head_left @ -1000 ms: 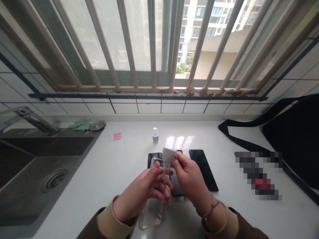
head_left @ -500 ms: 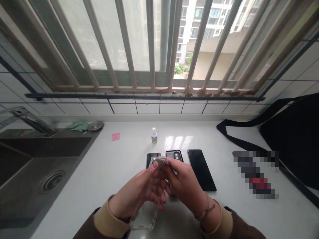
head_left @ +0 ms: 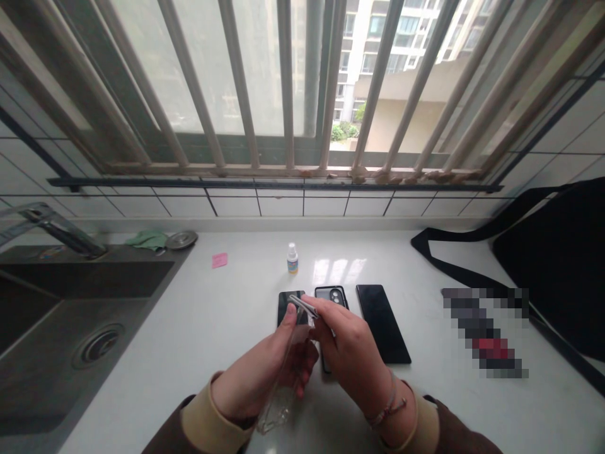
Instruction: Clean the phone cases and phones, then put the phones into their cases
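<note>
Clear phone case (head_left: pixel 278 408) turned edge-on | against left hand (head_left: pixel 258 372) | right hand (head_left: pixel 352 347) pinching top

The one camera rides on the person's head, above the near edge of a white countertop (head_left: pixel 189 315), facing forward and down toward a barred window (head_left: pixel 265 75) that fills the upper half of the frame. The left hand (head_left: pixel 255 372) and right hand (head_left: pixel 350 353) come in close at bottom centre, with a steel sink (head_left: pixel 70 328) at lower left.
</note>
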`<state>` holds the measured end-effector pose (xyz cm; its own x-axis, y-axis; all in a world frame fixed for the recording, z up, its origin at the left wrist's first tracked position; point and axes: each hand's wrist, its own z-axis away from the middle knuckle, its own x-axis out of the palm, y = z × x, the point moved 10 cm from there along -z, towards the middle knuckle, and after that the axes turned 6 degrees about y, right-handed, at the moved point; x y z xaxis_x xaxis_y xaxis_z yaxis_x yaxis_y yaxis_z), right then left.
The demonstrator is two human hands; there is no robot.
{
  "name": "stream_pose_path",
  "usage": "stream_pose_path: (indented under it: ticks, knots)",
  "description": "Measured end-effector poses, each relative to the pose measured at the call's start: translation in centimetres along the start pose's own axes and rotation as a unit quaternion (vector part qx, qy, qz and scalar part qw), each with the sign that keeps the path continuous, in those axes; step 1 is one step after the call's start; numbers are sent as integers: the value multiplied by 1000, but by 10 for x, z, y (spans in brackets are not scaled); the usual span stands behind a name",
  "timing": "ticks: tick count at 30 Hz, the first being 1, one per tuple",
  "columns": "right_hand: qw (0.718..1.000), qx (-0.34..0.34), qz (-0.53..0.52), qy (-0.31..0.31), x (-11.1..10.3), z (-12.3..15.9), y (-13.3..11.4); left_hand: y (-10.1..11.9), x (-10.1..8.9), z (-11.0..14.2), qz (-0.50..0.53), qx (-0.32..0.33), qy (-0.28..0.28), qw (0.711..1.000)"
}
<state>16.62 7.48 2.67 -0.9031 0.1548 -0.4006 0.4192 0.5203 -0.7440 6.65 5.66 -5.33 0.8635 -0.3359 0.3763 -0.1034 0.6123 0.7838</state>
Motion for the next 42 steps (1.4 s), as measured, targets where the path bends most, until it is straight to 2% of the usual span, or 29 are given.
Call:
stream_pose_path:
  ticks: [3, 9, 12, 17, 23, 28, 31, 34, 36, 39, 42]
  knots:
    - [1000, -9, 15, 15, -3, -1, -2, 4, -5, 1, -3, 19, 11, 1000]
    - [993, -115, 5, 38, -7, 3, -23, 2, -12, -1, 19, 19, 18, 999]
    - [994, -104, 3, 41, -9, 1, -22, 6, -9, -1, 24, 32, 4, 999]
    - [995, -79, 14, 52, -14, -3, -19, 22, -6, 0, 8, 94, -10, 996]
    - [996, -40, -1, 81, -20, -4, -11, 40, -20, 2, 96, 144, 76, 982]
    - [997, -54, -39, 49, -11, 0, -13, 48, -36, 7, 199, 168, 139, 955]
    - [997, -45, -61, 9, 1, 2, -11, 56, -58, 13, 248, 218, 217, 918]
    - [997, 3, -77, -28, 12, 3, -1, 65, -74, 21, 291, 275, 271, 875]
    - [994, 43, -82, -48, 17, 3, 7, 69, -74, 21, 309, 285, 264, 868]
    - [991, 77, -79, -70, 23, 4, 11, 71, -60, 19, 297, 278, 210, 889]
    - [989, 88, -88, -82, 26, 4, 11, 73, -50, 25, 243, 306, 182, 902]
